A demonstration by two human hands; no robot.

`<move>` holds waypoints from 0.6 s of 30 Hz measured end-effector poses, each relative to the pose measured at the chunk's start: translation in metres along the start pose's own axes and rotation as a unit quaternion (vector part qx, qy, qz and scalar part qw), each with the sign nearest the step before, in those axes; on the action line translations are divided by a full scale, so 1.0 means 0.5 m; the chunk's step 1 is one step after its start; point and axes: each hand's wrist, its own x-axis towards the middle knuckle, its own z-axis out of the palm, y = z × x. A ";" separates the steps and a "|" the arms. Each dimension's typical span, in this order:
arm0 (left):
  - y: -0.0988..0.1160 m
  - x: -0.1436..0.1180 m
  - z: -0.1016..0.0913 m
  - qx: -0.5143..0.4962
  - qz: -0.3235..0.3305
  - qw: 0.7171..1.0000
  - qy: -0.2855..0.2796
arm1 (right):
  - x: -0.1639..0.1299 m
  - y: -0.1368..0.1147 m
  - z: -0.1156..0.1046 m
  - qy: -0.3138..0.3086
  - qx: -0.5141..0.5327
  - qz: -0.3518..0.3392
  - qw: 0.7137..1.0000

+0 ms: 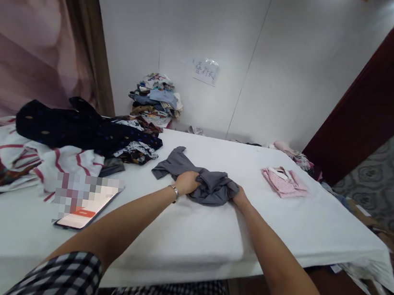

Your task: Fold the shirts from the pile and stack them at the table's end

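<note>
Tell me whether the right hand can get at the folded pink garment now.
Probably yes: the right hand would have to leave the gray garment, but only white tabletop shows between that hand and the folded pink garment.

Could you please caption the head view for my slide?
Both hands handle a bunched gray garment on a white-covered table.

Lit phone on white tablecloth; handwritten sign on wall; pink curtain left.

Head-worn camera, facing forward and down across white table toward wall.
</note>
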 end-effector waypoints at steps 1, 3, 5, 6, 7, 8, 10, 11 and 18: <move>-0.008 0.001 -0.015 0.005 -0.003 1.000 0.022 | -0.002 -0.004 0.000 0.000 0.001 0.026 1.000; -0.028 0.007 -0.058 0.015 -0.016 0.997 0.072 | -0.008 -0.020 0.002 -0.007 0.011 0.060 0.998; -0.049 0.014 -0.112 0.025 -0.029 0.992 0.117 | -0.016 -0.048 0.003 -0.040 0.028 0.045 0.998; -0.057 0.016 -0.142 0.029 -0.034 0.989 0.139 | -0.018 -0.067 0.004 -0.059 0.036 0.019 0.997; -0.064 0.018 -0.171 0.030 -0.039 0.985 0.164 | -0.020 -0.087 0.003 -0.077 0.044 -0.013 0.996; -0.068 0.020 -0.201 0.027 -0.042 0.980 0.194 | -0.020 -0.108 0.002 -0.086 0.053 -0.046 0.994; -0.072 0.021 -0.255 0.004 -0.038 0.964 0.265 | -0.014 -0.149 -0.002 -0.069 0.081 -0.096 0.990; -0.072 0.022 -0.278 -0.017 -0.028 0.953 0.303 | -0.009 -0.167 -0.006 -0.050 0.101 -0.103 0.988; -0.088 0.075 -0.308 -0.018 0.012 0.970 0.240 | 0.031 -0.192 -0.025 0.026 0.166 0.024 0.986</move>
